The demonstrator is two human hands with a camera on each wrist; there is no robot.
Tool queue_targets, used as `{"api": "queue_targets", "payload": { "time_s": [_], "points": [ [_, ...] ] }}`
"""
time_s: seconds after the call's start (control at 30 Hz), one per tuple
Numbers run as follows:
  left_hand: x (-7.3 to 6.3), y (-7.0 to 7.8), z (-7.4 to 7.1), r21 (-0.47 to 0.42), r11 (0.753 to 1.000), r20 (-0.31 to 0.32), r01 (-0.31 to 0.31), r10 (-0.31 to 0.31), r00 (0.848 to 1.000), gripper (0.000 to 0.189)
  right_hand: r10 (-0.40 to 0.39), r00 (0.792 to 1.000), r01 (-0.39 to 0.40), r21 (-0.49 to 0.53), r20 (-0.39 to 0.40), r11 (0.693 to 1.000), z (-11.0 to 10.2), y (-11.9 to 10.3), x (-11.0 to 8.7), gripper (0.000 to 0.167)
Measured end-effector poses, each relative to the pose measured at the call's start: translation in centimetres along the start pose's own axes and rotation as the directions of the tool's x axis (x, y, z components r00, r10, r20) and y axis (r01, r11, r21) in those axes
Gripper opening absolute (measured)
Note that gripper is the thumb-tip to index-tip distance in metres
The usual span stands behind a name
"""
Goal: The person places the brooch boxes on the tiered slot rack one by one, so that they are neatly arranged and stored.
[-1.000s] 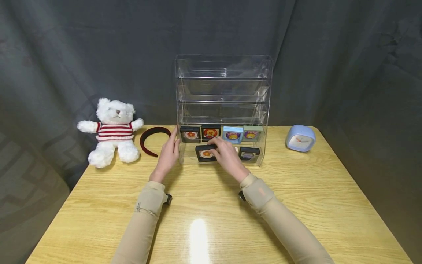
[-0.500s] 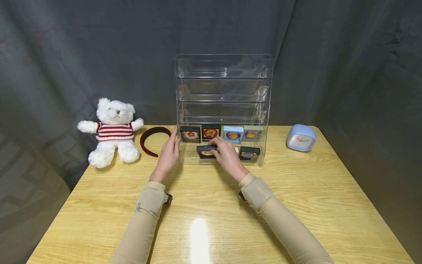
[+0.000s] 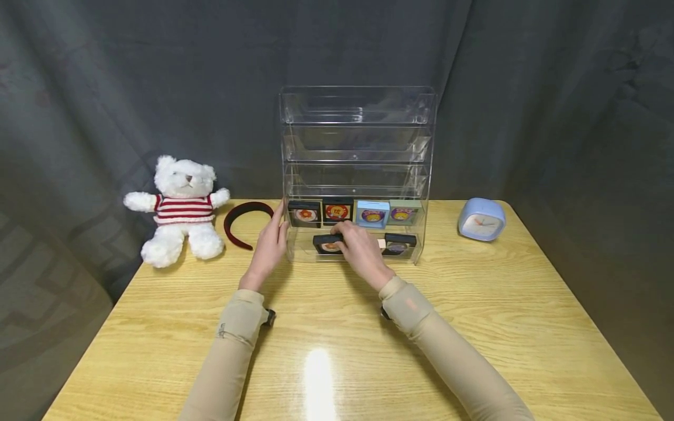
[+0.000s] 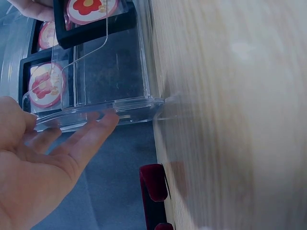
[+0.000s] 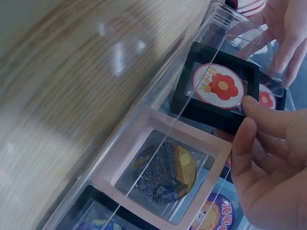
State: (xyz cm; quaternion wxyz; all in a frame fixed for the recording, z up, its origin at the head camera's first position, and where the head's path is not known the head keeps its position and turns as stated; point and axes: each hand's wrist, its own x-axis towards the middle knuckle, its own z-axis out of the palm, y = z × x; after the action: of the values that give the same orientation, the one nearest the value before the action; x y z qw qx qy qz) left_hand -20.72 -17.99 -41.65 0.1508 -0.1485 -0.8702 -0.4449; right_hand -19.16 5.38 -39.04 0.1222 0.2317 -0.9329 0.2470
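Observation:
A clear tiered display rack stands at the back middle of the table. My right hand pinches the edge of a black frame holding a red-flower badge, at the left part of the lowest tier. Beside that frame in the right wrist view is a pink frame with a dark blue and gold badge; my hand mostly hides it in the head view. My left hand rests against the rack's left side, its fingers extended along the clear panel.
Above, the second tier holds two black frames, a light blue frame and a green frame. Another black frame sits at the lower right. A white teddy bear and dark red headband are leftward; a blue clock rightward.
My right hand has dipped slightly, and the top of the black frame has tipped and lowered a little. More of the pink frame shows beside the hand. My left hand stays in place.

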Motion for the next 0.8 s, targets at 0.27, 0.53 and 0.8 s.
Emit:
{"api": "queue_targets", "payload": {
  "time_s": [0.27, 0.53, 0.8],
  "points": [
    [-0.11, 0.22, -0.06, 0.005, 1.000, -0.003, 0.005, -0.005, 1.000, 0.059, 0.011, 1.000, -0.011, -0.012, 0.018, 1.000, -0.08, -0.03, 0.11, 0.025],
    [-0.14, 0.19, -0.18, 0.008, 1.000, -0.001, 0.011, -0.011, 1.000, 0.058, -0.041, 0.999, 0.044, -0.112, 0.028, 0.993, -0.14, -0.06, 0.18, 0.028],
    [-0.07, 0.31, -0.19, 0.006, 1.000, 0.004, 0.011, -0.011, 1.000, 0.058, -0.048, 0.999, 0.050, -0.140, 0.019, 0.989, -0.64, -0.20, -0.13, 0.028]
  ]
}}
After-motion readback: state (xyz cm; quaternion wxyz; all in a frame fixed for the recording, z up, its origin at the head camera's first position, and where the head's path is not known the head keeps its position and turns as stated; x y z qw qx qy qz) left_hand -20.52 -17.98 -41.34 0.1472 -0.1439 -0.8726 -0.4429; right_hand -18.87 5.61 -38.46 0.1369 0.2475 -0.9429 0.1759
